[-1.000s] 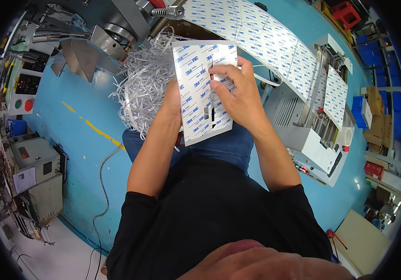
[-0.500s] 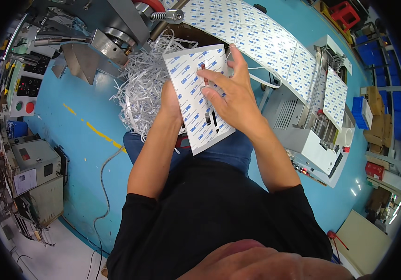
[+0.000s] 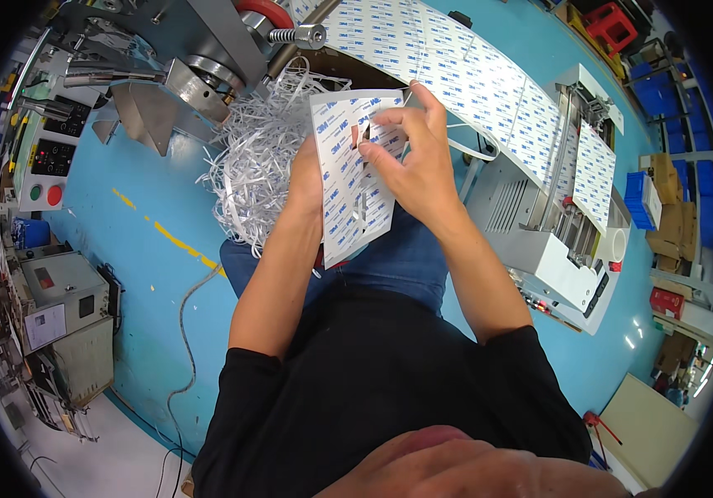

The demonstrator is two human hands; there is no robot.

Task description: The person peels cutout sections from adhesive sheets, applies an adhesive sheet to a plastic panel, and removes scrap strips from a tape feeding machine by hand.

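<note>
A stiff rectangular sheet (image 3: 341, 195), white with a repeating blue print and narrow cut-out slots, is held up above my lap. My left hand (image 3: 306, 176) grips it from behind at its left edge; the sheet hides those fingers. Over its right side reaches my right hand (image 3: 424, 162), thumb and index finger bent and apart beside the upper slot. Its other fingers lie along the sheet's upper right edge. Nothing can be made out between the right fingertips. Skin shows through the upper slot.
Behind the sheet is a heap of shredded white strips (image 3: 252, 170). A metal machine (image 3: 207, 79) stands at upper left. A long printed web (image 3: 456, 62) runs to a white machine (image 3: 531, 257) on the right. A cable (image 3: 183, 332) crosses the blue floor at left.
The sheet has turned more upright and tilted, now looking narrower. My right index finger has lifted from the slot, and the thumb has moved slightly up.
</note>
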